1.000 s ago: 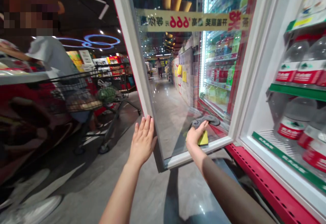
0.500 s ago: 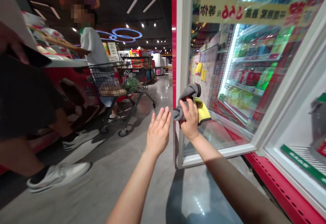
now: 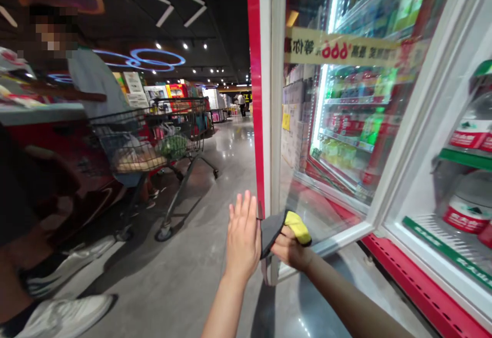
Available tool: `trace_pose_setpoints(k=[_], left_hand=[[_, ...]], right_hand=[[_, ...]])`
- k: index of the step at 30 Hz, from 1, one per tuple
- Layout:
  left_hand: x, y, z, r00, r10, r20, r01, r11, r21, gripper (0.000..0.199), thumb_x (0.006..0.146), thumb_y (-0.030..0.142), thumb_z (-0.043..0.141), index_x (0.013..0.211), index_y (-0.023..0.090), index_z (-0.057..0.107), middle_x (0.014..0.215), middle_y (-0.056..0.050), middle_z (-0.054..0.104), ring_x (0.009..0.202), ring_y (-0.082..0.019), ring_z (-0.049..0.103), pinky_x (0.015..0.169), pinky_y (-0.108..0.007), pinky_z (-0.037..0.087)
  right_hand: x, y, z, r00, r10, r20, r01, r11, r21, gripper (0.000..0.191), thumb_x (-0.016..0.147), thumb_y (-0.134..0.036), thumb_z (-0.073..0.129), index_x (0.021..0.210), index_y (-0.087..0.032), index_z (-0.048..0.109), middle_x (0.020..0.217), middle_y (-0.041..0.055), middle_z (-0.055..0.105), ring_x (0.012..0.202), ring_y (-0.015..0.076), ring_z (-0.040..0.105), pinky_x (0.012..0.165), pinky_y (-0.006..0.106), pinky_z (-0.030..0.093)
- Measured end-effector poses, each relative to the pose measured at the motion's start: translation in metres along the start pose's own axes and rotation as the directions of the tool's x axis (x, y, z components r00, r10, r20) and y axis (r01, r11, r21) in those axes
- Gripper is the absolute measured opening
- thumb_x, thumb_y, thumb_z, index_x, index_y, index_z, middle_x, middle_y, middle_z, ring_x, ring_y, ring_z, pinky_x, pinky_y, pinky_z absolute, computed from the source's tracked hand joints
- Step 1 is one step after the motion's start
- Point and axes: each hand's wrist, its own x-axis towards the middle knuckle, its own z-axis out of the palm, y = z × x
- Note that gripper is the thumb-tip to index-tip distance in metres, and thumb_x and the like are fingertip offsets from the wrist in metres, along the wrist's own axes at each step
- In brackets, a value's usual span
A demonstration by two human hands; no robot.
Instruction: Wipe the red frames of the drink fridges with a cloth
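My right hand (image 3: 291, 248) grips a grey and yellow cleaning cloth (image 3: 273, 231) at the lower free edge of an opened glass fridge door (image 3: 269, 138). The cloth's grey side lies across the white frame and its yellow corner sticks up beyond my fingers. My left hand (image 3: 243, 235) is flat against the door's red outer side, fingers stretched out and pointing up, holding nothing. Part of the cloth meets the edge beside my left palm.
At right stands the fridge with large bottles (image 3: 467, 204) on its shelves and a red base (image 3: 407, 281). To the left are a shopping cart (image 3: 154, 143) with goods in it, a person (image 3: 96, 81) behind it and another person's white shoes (image 3: 65, 317) close by.
Both hands have gone lower in view, the cloth sliding down to near the door's bottom corner. It is now flattened, less bunched. The view has turned slightly right; the people and cart shifted left.
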Motion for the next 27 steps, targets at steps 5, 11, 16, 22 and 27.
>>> trace_pose_setpoints(k=[5, 11, 16, 22, 27], left_hand=[[0.069, -0.011, -0.026, 0.997, 0.014, -0.071, -0.028, 0.978, -0.206, 0.063, 0.106, 0.032, 0.030, 0.163, 0.026, 0.005, 0.168, -0.012, 0.021, 0.156, -0.027, 0.013, 0.124, -0.058, 0.021], [0.143, -0.002, -0.041, 0.986, 0.133, -0.095, -0.157, 0.936, -0.315, 0.067, 0.106, 0.040, 0.030, 0.163, 0.024, -0.001, 0.169, -0.014, 0.018, 0.157, -0.028, 0.011, 0.125, -0.059, 0.019], [0.154, 0.030, -0.047, 0.978, 0.098, -0.185, -0.172, 0.878, -0.447, 0.062, 0.105, 0.030, 0.034, 0.163, 0.027, 0.011, 0.168, -0.012, 0.025, 0.154, -0.023, 0.026, 0.123, -0.047, 0.031], [0.135, 0.080, -0.049, 0.960, 0.092, -0.265, -0.223, 0.825, -0.520, 0.067, 0.101, 0.022, 0.043, 0.162, 0.028, 0.016, 0.168, -0.007, 0.025, 0.151, -0.023, 0.034, 0.119, -0.039, 0.039], [0.122, 0.142, -0.038, 0.891, 0.230, -0.392, -0.409, 0.783, -0.470, 0.073, 0.099, 0.024, 0.046, 0.163, 0.024, 0.010, 0.169, -0.007, 0.015, 0.153, -0.026, 0.028, 0.114, -0.038, 0.046]], right_hand=[[0.052, -0.019, -0.031, 0.953, -0.100, -0.287, 0.043, 0.979, -0.200, 0.031, 0.079, -0.013, 0.062, 0.106, -0.024, 0.074, 0.109, 0.0115, 0.071, 0.108, 0.0303, 0.064, 0.093, 0.052, 0.058], [0.092, -0.061, -0.086, 0.835, 0.196, -0.513, -0.227, 0.974, 0.003, 0.091, 0.062, -0.014, 0.063, 0.150, -0.018, 0.042, 0.152, 0.0179, 0.045, 0.138, 0.0353, 0.049, 0.111, 0.052, 0.047], [0.122, -0.084, -0.129, 0.769, 0.330, -0.547, -0.280, 0.944, 0.176, 0.070, 0.064, -0.013, 0.062, 0.134, -0.022, 0.061, 0.135, 0.0105, 0.064, 0.127, 0.0296, 0.061, 0.109, 0.043, 0.051], [0.129, -0.115, -0.195, 0.638, 0.466, -0.613, -0.297, 0.884, 0.362, 0.051, 0.081, -0.025, 0.066, 0.131, -0.022, 0.062, 0.124, 0.0076, 0.072, 0.111, 0.0222, 0.070, 0.097, 0.036, 0.058], [0.118, -0.148, -0.267, 0.534, 0.475, -0.700, -0.320, 0.880, 0.352, 0.050, 0.088, -0.036, 0.065, 0.136, -0.026, 0.056, 0.131, 0.0067, 0.069, 0.115, 0.0226, 0.069, 0.098, 0.038, 0.058]])
